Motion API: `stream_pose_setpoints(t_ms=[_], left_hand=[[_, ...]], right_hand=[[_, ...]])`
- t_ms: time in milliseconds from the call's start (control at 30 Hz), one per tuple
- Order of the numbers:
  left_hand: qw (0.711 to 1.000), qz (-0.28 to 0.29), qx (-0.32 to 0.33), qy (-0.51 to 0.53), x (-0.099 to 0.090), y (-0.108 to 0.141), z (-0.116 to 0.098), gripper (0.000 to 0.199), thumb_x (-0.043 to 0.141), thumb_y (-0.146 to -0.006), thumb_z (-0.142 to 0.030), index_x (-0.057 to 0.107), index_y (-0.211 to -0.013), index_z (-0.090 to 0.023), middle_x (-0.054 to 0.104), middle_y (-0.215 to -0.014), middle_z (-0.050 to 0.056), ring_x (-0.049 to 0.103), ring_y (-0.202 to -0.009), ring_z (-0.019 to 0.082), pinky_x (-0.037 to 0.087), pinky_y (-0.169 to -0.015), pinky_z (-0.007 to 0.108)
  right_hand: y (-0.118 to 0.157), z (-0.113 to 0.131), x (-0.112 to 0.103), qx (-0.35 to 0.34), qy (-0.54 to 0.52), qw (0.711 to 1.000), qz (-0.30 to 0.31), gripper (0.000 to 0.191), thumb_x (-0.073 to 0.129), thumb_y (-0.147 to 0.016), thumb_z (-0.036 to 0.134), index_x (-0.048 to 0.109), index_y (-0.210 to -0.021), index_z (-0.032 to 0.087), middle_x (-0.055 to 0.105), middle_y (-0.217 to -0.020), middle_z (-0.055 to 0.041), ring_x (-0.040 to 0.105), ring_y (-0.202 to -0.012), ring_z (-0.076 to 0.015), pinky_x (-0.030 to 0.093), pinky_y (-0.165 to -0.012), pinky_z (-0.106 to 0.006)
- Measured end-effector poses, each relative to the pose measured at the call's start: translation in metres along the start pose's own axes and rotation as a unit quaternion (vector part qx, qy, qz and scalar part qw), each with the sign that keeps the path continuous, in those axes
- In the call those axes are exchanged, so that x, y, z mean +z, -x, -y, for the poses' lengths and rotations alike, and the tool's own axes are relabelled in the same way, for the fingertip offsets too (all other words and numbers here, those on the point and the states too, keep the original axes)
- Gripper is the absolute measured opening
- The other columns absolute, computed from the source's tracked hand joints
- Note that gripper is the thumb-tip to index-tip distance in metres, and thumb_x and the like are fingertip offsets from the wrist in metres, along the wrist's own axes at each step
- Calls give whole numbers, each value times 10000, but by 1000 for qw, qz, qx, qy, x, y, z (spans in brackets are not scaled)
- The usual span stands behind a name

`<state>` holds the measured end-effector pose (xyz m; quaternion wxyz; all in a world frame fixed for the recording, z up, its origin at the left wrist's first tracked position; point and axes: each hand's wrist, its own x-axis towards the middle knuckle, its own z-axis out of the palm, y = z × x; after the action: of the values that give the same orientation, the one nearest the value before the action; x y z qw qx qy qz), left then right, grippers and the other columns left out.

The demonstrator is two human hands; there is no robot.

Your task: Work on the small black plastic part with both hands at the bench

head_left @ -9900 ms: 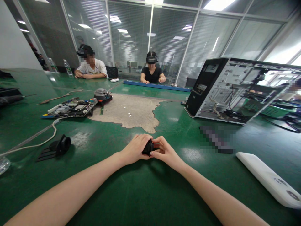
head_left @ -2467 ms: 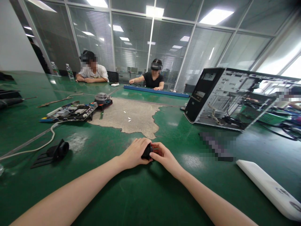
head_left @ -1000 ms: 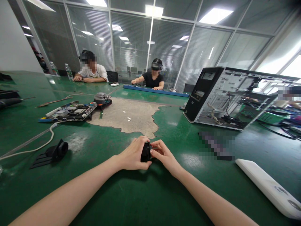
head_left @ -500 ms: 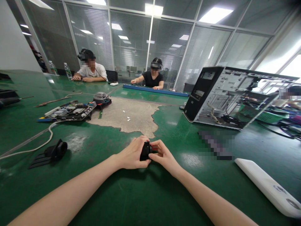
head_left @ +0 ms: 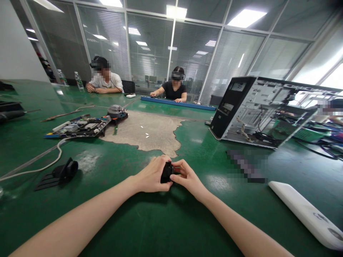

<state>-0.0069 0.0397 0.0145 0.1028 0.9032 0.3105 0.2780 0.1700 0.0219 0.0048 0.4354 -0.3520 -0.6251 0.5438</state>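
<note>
At six o'clock a black part [head_left: 166, 173] is still being clasped by the left hand [head_left: 152, 175] and pinched by the fingers of the right hand [head_left: 189, 178]; barely anything being shifted, the same handling is being continued

In the centre of the frame the left hand [head_left: 152, 175] covered much of the black part [head_left: 166, 172], and the fingers of the right hand [head_left: 189, 177] hid its right side, so its full shape could not be told. At right, pixel blocks blurred a dark strip [head_left: 245, 166], the computer case [head_left: 232, 107] hid part of a green basket [head_left: 308, 132], and the frame's edge cut off the white casing [head_left: 302, 212] at lower right. Black objects [head_left: 10, 110] ran out of frame at far left, while the white slips [head_left: 147, 135] above centre were too small to identify.
</note>
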Motion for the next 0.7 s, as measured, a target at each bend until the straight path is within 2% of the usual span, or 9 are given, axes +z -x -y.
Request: stream_pose_setpoints(t_ms=[100,233,333,500,700], left_hand=[[1000,2,1,1,0,-1,-1,581,570,-633,-289,275,-1121,-180,442,-1064,98,447,-945,250,343,-812,397],[1000,1,2,2,-1,-1,-2,587,566,-633,-288,270,-1133,-198,441,-1063,90,447,-951,251,333,-812,392],[1000,3,1,3,-2,-1,-2,576,564,-636,-285,276,-1128,-199,441,-1063,88,449,-940,248,335,-806,387],[1000,7,1,-3,-2,-1,-2,539,566,-638,-281,305,-1099,-180,442,-1046,83,447,-931,240,345,-805,388],[1000,9,5,-2,-2,-1,-2,552,565,-640,-293,295,-1107,-178,438,-1050,88,444,-943,244,347,-809,395]], right_hand=[[-1,0,2,9,5,1000,-20,212,608,-708,271,481,-871,220,547,-906,2,546,-858,-138,437,-781,-307],[-4,-3,3,22,21,999,-38,294,621,-691,280,485,-946,222,549,-955,-16,543,-893,-153,423,-824,-336],[-4,-3,2,26,29,999,-25,311,634,-677,279,487,-944,217,559,-946,-22,542,-905,-162,417,-837,-351],[-1,1,0,6,5,1000,13,296,652,-664,245,463,-892,233,553,-926,-7,531,-932,-163,434,-782,-316],[-1,1,3,3,12,1000,-20,224,612,-693,233,478,-873,222,541,-894,2,536,-857,-141,429,-770,-303]])
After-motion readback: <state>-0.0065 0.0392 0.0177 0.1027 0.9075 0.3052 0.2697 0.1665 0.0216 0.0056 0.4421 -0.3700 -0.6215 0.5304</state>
